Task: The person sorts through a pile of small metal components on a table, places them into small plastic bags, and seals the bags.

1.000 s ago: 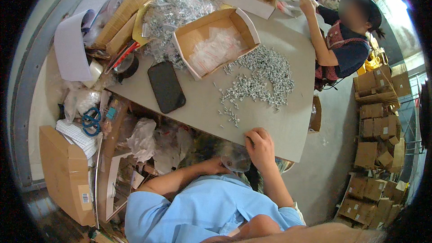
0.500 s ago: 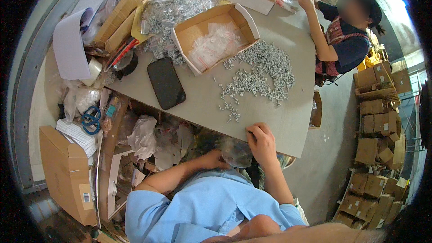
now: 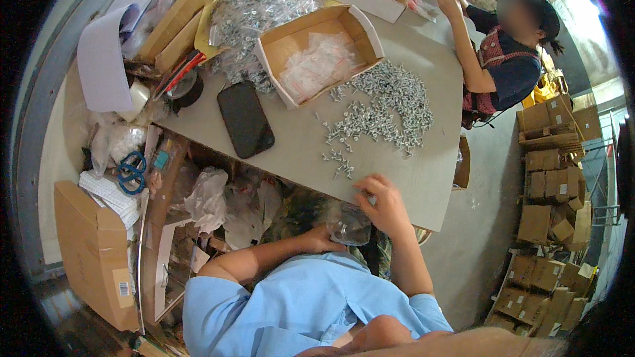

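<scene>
My left hand (image 3: 322, 239) is low in front of my body, curled against the side of a clear plastic bag (image 3: 350, 230) just below the table edge. A few small metal pieces show dimly in the bag. Above it, my right hand (image 3: 385, 205) hovers at the table's near edge, fingers bent and apart, with nothing visible between them. Just beyond lies a loose heap of small silver screws (image 3: 390, 106), with a small cluster (image 3: 340, 164) nearest my right hand.
Left of the screws stands an open cardboard box (image 3: 271, 43) of small clear bags, near a black phone (image 3: 245, 120). Filled screw bags (image 3: 258, 13) pile behind. Blue-handled scissors (image 3: 131, 173) lie left. A co-worker (image 3: 506, 59) sits across at right; stacked cartons (image 3: 546, 178) line the far side.
My right hand has shifted slightly left and its fingers have spread from a tighter curl. My left hand has moved slightly, and the bag shows a little lower.
</scene>
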